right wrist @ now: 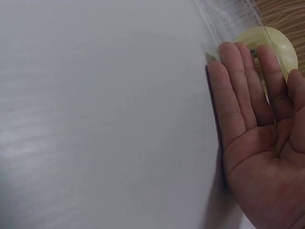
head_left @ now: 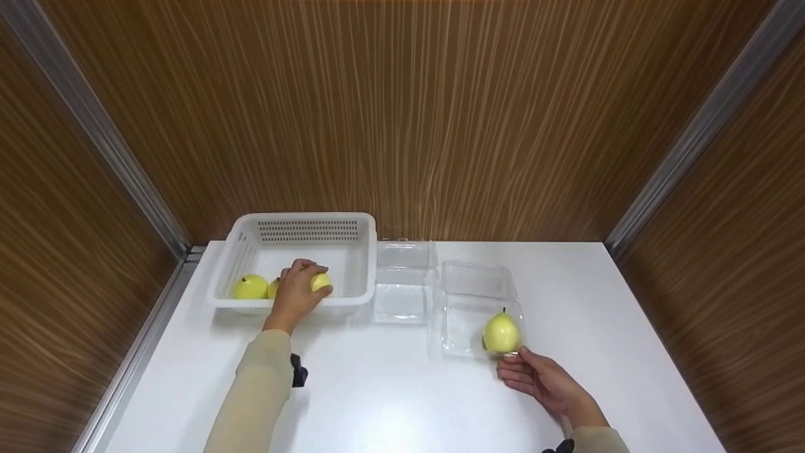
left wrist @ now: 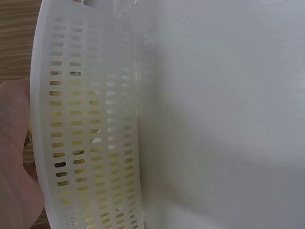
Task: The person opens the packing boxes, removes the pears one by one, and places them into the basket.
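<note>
My left hand reaches into the white plastic basket and grips a yellow-green pear, fingers and thumb around its sides. Another pear lies in the basket's left corner, and one more is mostly hidden behind that hand. In the left wrist view the slotted basket wall hides most of the fruit. At the right, a hinged clear plastic box lies with its lid folded back. One pear sits in its front right corner, stem up. My right hand pinches the box's front rim there, thumb above, fingers extended along the outside.
A second clear plastic box with its lid back stands between the basket and the first box. All this rests on a white table. Wood-patterned panels rise behind the table and on both sides.
</note>
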The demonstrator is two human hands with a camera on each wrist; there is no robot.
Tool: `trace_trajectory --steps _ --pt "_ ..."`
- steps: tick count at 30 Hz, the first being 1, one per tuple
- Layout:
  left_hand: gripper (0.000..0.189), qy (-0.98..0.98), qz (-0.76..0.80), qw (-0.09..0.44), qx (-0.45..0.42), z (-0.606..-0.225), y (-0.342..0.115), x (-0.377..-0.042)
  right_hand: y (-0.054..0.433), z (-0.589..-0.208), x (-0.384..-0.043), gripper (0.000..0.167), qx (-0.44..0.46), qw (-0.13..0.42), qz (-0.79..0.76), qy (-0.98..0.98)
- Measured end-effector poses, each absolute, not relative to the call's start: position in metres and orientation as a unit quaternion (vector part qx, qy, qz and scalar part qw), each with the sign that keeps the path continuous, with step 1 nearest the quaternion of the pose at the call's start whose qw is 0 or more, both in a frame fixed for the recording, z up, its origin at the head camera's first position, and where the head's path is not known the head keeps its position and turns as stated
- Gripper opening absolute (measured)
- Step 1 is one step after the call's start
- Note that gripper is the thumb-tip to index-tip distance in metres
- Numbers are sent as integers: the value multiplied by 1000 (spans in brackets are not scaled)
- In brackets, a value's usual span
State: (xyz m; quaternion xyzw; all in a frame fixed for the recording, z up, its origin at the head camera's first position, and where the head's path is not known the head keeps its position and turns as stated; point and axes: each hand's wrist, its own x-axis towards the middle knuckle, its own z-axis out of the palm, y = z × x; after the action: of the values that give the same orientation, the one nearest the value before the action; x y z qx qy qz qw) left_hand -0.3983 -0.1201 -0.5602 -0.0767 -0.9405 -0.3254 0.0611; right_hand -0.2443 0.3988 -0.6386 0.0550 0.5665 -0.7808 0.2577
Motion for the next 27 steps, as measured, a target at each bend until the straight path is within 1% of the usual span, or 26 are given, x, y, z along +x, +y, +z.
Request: trace_trajectory --steps 13,17,21,27 --pt "37 -937 -344 43 -55 -559 -120 -404 400 -639 -246 53 54 261 -773 577" --pt "28 -940 -336 37 -54 -559 -119 -403 400 -639 -245 51 59 260 -775 574" --pt "18 -943 -327 41 -50 -560 -118 -402 400 -639 -245 50 58 259 -778 570" --pt "18 -946 -317 56 -48 -561 -117 -400 400 -640 -245 49 54 262 -783 562"
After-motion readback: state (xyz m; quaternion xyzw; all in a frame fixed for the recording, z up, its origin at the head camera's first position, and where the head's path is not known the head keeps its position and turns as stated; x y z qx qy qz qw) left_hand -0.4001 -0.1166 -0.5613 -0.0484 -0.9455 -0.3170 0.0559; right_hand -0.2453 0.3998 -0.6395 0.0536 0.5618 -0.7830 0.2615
